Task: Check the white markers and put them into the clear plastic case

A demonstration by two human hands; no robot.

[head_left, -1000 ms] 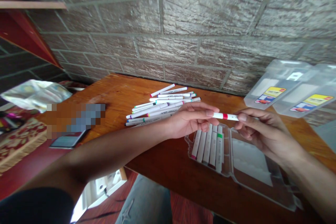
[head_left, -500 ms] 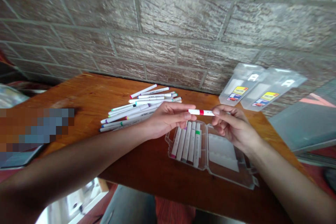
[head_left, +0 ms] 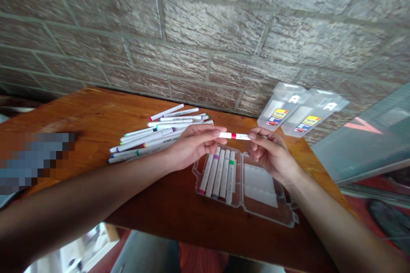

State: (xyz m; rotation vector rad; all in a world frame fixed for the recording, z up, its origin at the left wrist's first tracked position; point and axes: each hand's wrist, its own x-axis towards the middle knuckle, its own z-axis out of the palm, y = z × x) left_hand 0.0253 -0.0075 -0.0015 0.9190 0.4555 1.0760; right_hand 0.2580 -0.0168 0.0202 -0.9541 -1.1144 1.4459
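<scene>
Between my two hands a white marker with a red band (head_left: pixel 233 135) lies level above the table. My left hand (head_left: pixel 195 143) pinches its left end between thumb and fingers. Its right end is in the pinch of my right hand (head_left: pixel 270 147). Below them an open clear plastic case (head_left: pixel 240 198) rests on the table, with several white markers (head_left: pixel 218 175) side by side in its left half. A white sheet (head_left: pixel 261 185) lies in the right half. Behind my left wrist is a loose pile of white markers (head_left: pixel 163 130) with coloured ends, partly hidden by that hand.
Two tall clear plastic containers (head_left: pixel 277 108) with yellow labels stand at the table's back right corner. A brick-patterned wall (head_left: pixel 192 30) rises behind the wooden table (head_left: pixel 77 115). At the left is a blurred-out dark object (head_left: pixel 38 158). A glass panel (head_left: pixel 361 136) is at the right.
The whole view has shifted, so the table, case and hands appear a little further left. Both hands still grip the marker, with little visible change in their hold.
</scene>
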